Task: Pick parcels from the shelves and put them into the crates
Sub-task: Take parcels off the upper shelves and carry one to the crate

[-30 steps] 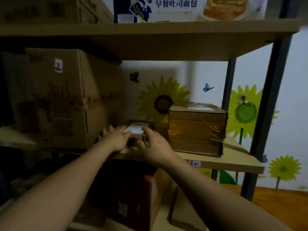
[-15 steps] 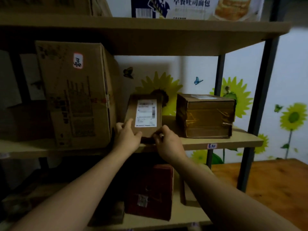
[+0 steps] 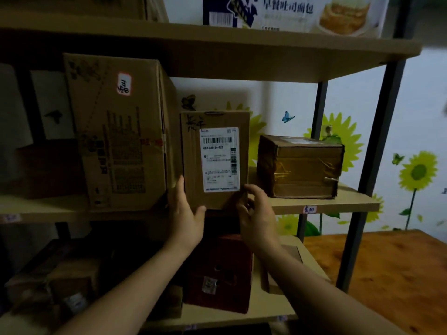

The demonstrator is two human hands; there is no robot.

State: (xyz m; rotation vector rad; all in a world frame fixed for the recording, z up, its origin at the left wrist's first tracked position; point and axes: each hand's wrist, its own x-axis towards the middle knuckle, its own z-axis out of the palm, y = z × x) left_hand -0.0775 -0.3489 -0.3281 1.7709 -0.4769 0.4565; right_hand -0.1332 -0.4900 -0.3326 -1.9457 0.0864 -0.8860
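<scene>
Carton first: large carton [image 3: 121,131] stands at left on the middle shelf [image 3: 326,205], handwritten sticker near its top, printed side facing the camera. Just right of it, flat parcel [image 3: 191,151] held on end between both hands. Long axis vertical, broad face square to the camera. White shipping label [image 3: 219,159] is upright and readable, barcode at its top, black scrawl on the parcel's upper left corner. Parcel sits in the gap between large carton and taped box [image 3: 300,165], its left edge right beside the carton's side, bottom edge level with the shelf's front lip. Can't tell whether it rests on the board or is clear of it; the hands cover that spot. Left hand [image 3: 186,213] clamped on the lower left corner: thumb across the front face at the bottom, fingers up along the left edge. Right hand [image 3: 256,216] at the lower right corner, fingers curled round the edge, pinching it. Taped box lies flat on the same shelf, apart from the parcel. Below the hands, red box [image 3: 217,274] on the lower shelf. Top shelf carries a printed bread box [image 3: 290,13]. Far right: dark upright post [image 3: 377,165], sunflower stickers [image 3: 418,172] on the wall.
</scene>
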